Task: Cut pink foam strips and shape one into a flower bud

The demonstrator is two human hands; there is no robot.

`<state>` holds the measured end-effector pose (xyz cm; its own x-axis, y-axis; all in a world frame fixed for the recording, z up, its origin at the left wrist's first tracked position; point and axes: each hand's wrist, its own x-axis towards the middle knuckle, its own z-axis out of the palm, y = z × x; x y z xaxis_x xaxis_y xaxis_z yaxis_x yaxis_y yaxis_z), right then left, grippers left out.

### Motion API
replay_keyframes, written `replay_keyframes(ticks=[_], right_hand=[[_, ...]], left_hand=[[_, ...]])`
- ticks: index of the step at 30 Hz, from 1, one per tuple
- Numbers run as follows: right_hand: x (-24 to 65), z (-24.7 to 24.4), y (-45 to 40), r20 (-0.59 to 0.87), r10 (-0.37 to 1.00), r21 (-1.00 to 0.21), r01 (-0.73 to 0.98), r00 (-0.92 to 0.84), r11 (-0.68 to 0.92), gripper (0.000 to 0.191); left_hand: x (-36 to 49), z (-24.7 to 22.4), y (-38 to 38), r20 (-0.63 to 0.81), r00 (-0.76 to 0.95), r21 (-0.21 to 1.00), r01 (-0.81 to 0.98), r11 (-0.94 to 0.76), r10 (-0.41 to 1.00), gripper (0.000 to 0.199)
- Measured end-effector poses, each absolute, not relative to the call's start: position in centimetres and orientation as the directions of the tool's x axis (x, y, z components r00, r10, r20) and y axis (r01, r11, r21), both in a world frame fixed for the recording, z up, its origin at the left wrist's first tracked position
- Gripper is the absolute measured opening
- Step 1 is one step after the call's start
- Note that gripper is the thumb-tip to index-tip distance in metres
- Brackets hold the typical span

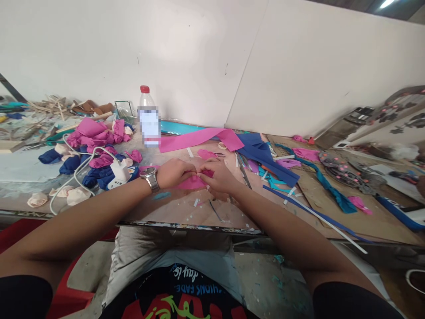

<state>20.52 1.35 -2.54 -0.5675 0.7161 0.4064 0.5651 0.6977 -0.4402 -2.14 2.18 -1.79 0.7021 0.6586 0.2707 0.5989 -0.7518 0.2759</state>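
Pink fabric (191, 182) lies between my hands over the middle of the table, partly hidden by my fingers. My left hand (174, 173), with a metal watch at its wrist, pinches the pink fabric from the left. From the right, my right hand (217, 175) pinches the same fabric, and the fingertips of both hands nearly meet. Just beyond my hands lies a small pink piece (206, 154). Behind it a long pink strip (195, 138) stretches to the right, touching dark blue strips (270, 159).
A red-capped bottle (147, 99) stands behind my left hand. Pink and blue fabric bundles (91, 133), a power strip with a white cable (120, 172) and wooden sticks (49, 106) lie left. On the right are a teal strip (323, 181), a white stick (328, 221) and cardboard (381, 221).
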Motion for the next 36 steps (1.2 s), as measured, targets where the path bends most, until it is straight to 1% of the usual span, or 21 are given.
replay_keyframes(ticks=[5, 13, 20, 26, 36], right_hand=[[20.4, -2.6, 1.3, 0.412, 0.705, -0.397, 0.582, -0.578, 0.709, 0.021], [20.3, -2.6, 1.2, 0.396, 0.714, -0.415, 0.581, -0.577, 0.700, 0.017], [20.1, -2.3, 0.9, 0.402, 0.716, -0.401, 0.593, -0.571, 0.698, 0.014], [20.0, -2.2, 0.9, 0.404, 0.718, -0.413, 0.588, -0.567, 0.696, 0.012], [20.0, -2.0, 0.7, 0.394, 0.731, -0.422, 0.597, -0.558, 0.683, 0.012]], left_hand=[[-2.2, -1.7, 2.1, 0.264, 0.705, 0.251, 0.608, -0.753, 0.658, 0.035], [-2.3, -1.7, 2.2, 0.264, 0.710, 0.226, 0.613, -0.757, 0.653, 0.034], [-2.2, -1.4, 2.1, 0.274, 0.705, 0.250, 0.605, -0.756, 0.654, 0.035], [-2.2, -1.1, 2.0, 0.260, 0.720, 0.253, 0.592, -0.765, 0.643, 0.033], [-2.2, -0.8, 1.8, 0.256, 0.704, 0.273, 0.604, -0.748, 0.662, 0.029]])
